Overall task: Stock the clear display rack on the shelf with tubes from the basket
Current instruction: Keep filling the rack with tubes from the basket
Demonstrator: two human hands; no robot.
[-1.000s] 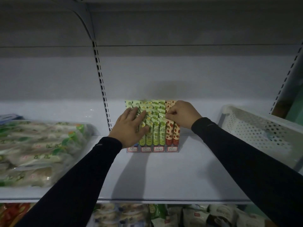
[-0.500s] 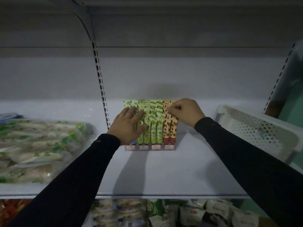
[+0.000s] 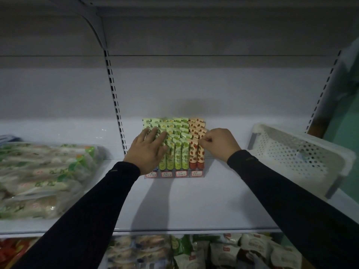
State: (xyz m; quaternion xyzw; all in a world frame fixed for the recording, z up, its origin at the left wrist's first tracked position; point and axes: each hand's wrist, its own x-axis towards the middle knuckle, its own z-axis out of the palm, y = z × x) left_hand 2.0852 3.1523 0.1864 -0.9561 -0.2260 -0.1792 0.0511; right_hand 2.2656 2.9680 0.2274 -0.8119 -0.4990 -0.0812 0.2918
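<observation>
The clear display rack stands mid-shelf with four labelled lanes. Stepped rows of green tubes and red strawberry tubes fill it. My left hand lies flat with straight fingers over the left lanes, hiding the tubes beneath. My right hand is curled at the right side and pinches the crimped top of a front red strawberry tube. The white perforated basket sits tilted on the shelf at the right; no tubes show inside it from here.
Clear bags of packaged food pile up at the shelf's left. A slotted upright runs down the back wall just left of the rack. Bare white shelf lies in front. More packaged goods fill the shelf below.
My right hand has moved from the green lane's tops rightward to the red tubes at the rack's right side. My left hand has stayed flat on the left lanes.
</observation>
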